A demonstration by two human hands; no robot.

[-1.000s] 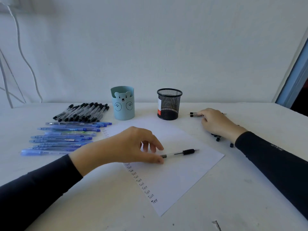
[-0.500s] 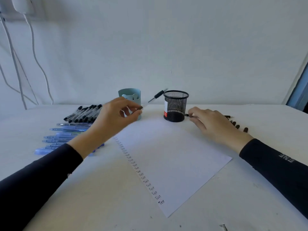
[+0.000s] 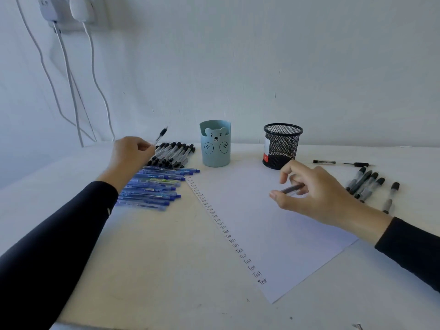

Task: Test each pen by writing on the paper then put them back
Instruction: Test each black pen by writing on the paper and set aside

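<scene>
- Pinched a black-grip pen (image 3: 162, 134) in the left hand (image 3: 129, 154), tilted up and away, just above the row of black pens (image 3: 172, 154), nearer that row than the other hand.
- Clasped a grey pen (image 3: 291, 188) in the curled fingers of the right hand (image 3: 314, 194), lying crosswise over the paper (image 3: 273, 234).

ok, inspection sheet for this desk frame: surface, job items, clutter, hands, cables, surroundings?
Surface: pale table, paper angled on it.
Job's things: paper carries a column of "Test"; black pens and blue pens in rows at left; loose black pens at right; bear pen holder and mesh cup behind the paper.
Clutter: small object at front right edge, too small to tell.
Hands: left hand pinches a black-grip pen above the black pens; right hand holds a dark pen over the paper.
Cables: white cables hang from wall plugs, upper left.
Surroundings: white wall.
</scene>
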